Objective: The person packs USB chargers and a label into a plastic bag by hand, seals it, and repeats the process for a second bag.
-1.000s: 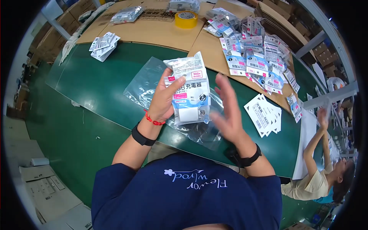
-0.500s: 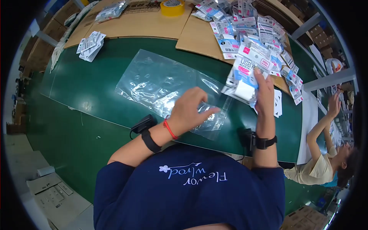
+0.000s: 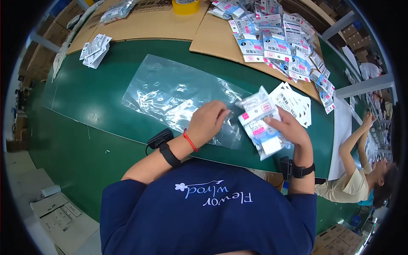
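A large clear plastic bag (image 3: 163, 87) lies flat on the green table before me. At its right end my left hand (image 3: 207, 123) is closed, thumb and fingers pinching the film. My right hand (image 3: 294, 128) grips a small bundle of charger packets (image 3: 260, 125), clear sachets with white, pink and blue printed cards. The bundle hangs tilted over the bag's right end, and a white block shows through the lowest sachet. My right thumb lies across the front of the bundle; the other fingers are hidden behind it.
A heap of similar packets (image 3: 276, 42) covers the cardboard (image 3: 157, 27) at the back right. White printed labels (image 3: 297, 102) lie right of my bundle. Farther left sit a small packet stack (image 3: 95, 50) and a yellow tape roll (image 3: 185, 6). Another person (image 3: 355, 170) works at the right.
My right hand has brought the packets down and left from near the heap, uncovering the white labels. My left hand's thumb and fingers have closed together at the bag's end.
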